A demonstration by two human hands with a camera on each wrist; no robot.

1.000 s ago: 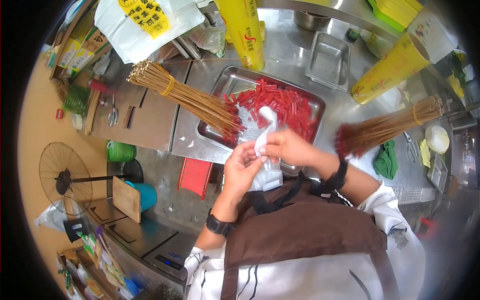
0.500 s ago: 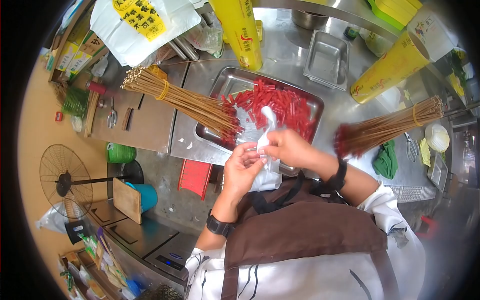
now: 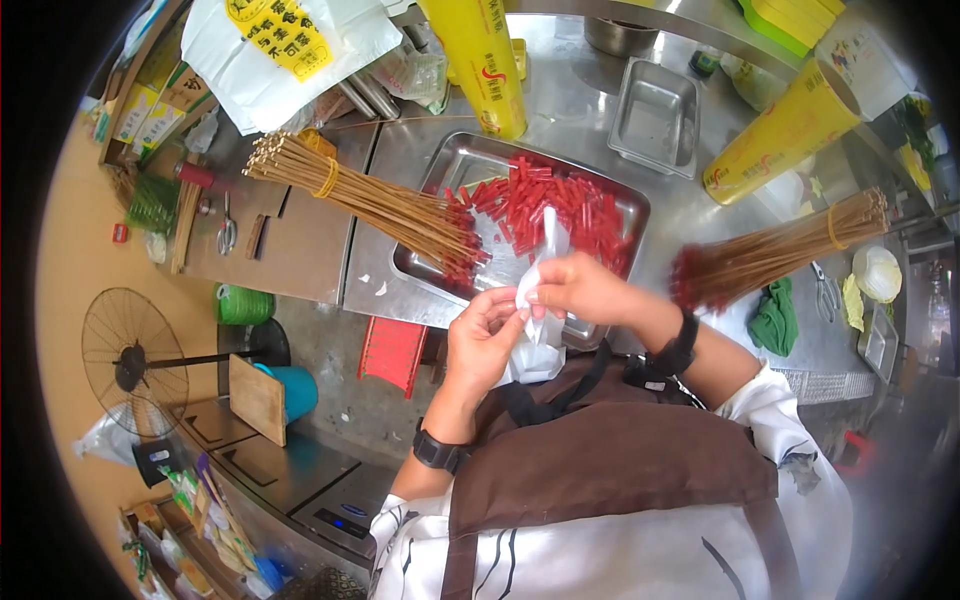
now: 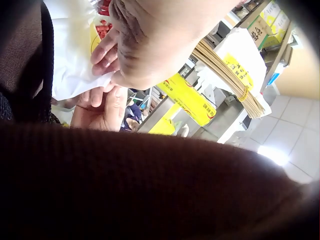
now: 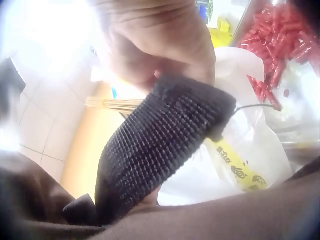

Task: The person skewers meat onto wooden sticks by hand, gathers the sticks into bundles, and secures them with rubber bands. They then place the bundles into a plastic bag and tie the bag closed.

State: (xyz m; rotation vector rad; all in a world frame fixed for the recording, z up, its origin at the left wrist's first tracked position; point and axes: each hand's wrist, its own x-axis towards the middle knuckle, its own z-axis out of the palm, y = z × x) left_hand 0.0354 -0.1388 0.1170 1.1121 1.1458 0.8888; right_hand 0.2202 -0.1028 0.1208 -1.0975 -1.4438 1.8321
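Observation:
A white plastic bag point(image 3: 537, 362) with yellow print hangs in front of the apron, its upper end gathered into a twisted strip. My left hand point(image 3: 480, 338) pinches the bag between thumb and fingertips. Close against it, my right hand point(image 3: 582, 290) also pinches the gathered plastic, and the free tip stands up above the fingers. The bag's body point(image 5: 250, 140) spreads out below the right wrist in that wrist view. Just beyond the hands lies a metal tray point(image 3: 497, 250) holding a heap of short red pieces point(image 3: 565, 205).
One bundle of thin sticks point(image 3: 375, 200) with red ends leans over the tray's left side; another bundle point(image 3: 785, 252) lies at right. Yellow rolls point(image 3: 490, 70), an empty-looking metal pan point(image 3: 655, 115), a green cloth point(image 3: 772, 320) and scissors point(image 3: 226, 232) are around the counter.
The bag's free tip has swung to the right and stands straighter. My right hand has shifted slightly, while the left hand stays almost in place.

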